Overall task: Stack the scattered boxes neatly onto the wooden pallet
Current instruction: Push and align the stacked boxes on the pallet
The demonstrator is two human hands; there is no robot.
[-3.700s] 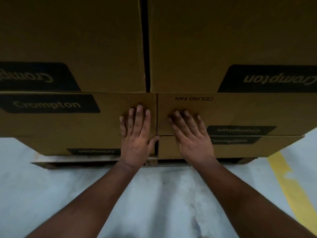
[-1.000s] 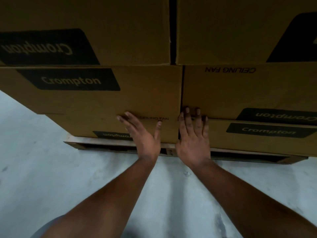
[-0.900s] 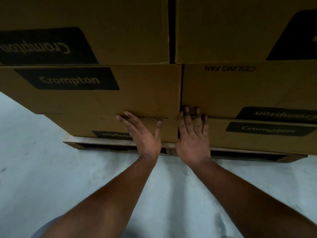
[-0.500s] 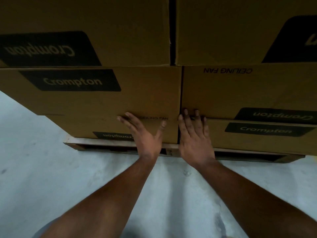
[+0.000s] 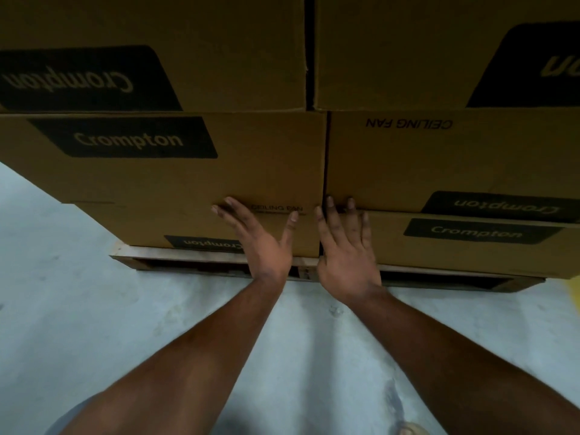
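Brown cardboard boxes with black Crompton labels stand in three layers, two columns wide, on a low wooden pallet (image 5: 188,257). My left hand (image 5: 262,243) lies flat with straight fingers on the face of the bottom left box (image 5: 150,224). My right hand (image 5: 345,246) presses flat against the bottom right box (image 5: 470,249), just right of the gap between the columns. The middle left box (image 5: 251,164) and middle right box (image 5: 408,164) overhang the bottom ones slightly. Both hands hold nothing.
The floor (image 5: 78,309) is pale grey concrete, open to the left and in front of the pallet. A yellow floor line (image 5: 572,285) shows at the far right edge. The upper boxes (image 5: 219,51) fill the whole top of the view.
Over the last second both hands stayed flat on the bottom boxes. Earlier, they were pressing on the middle row, then moved down one layer.
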